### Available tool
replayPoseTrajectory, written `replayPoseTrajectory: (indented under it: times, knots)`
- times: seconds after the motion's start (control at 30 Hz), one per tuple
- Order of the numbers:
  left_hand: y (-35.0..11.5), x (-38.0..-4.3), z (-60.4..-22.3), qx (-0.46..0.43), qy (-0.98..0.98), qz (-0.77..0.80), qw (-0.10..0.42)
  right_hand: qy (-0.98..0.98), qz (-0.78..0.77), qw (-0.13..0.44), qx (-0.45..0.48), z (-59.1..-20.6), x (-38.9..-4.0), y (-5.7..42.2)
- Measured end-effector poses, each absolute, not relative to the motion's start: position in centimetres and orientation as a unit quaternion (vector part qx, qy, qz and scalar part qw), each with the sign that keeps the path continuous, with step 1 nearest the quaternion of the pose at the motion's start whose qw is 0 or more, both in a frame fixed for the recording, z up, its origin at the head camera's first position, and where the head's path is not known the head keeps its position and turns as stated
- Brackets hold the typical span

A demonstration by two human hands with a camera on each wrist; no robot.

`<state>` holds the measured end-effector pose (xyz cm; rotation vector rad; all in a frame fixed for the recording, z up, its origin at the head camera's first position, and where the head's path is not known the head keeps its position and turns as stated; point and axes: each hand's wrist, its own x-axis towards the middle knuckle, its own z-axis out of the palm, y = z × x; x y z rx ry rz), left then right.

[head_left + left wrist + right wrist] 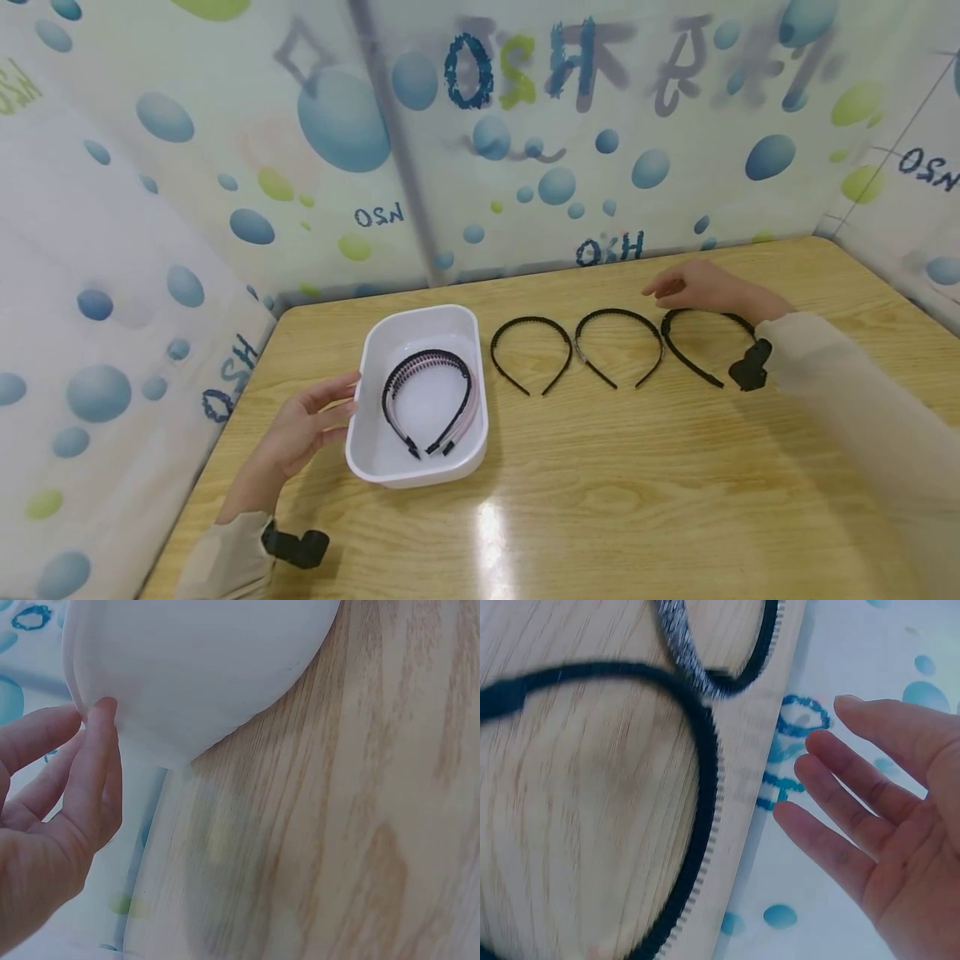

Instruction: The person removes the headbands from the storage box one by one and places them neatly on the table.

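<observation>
My left hand touches the left side of a white plastic tub, its fingertips at the rim and outer wall. Inside lie a black headband and pinkish toothed headbands beneath it. Three black headbands lie in a row to the right: a thin one, a middle one with a silvery glitter part, and a right one with small teeth. Just past that last headband hovers my right hand, empty, with its fingers loosely extended.
The light wooden table carries everything. Behind it and at both sides hangs a curtain with blue and green bubble print, close to the table's back edge. Black cameras are strapped to both wrists.
</observation>
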<state>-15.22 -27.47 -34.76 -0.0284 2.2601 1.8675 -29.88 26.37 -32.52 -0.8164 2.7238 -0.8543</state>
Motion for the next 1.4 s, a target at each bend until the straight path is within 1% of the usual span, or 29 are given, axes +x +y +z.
replayPoseTrajectory:
  times: [0.3,0.9,1.4]
  knots:
    - [-27.5,-15.2,-34.9,0.000,0.758,0.644,0.104,0.902,-0.301,0.099,-0.294,-32.7,-29.7,23.4]
    - [-27.5,-15.2,-35.0,-0.008,0.766,0.635,0.098,0.876,-0.315,0.104,-0.350,-33.0,-29.7,17.4]
    - [-27.4,-15.0,-35.0,0.001,0.765,0.636,0.098,0.852,-0.329,0.122,-0.388,-32.0,-29.4,12.6]
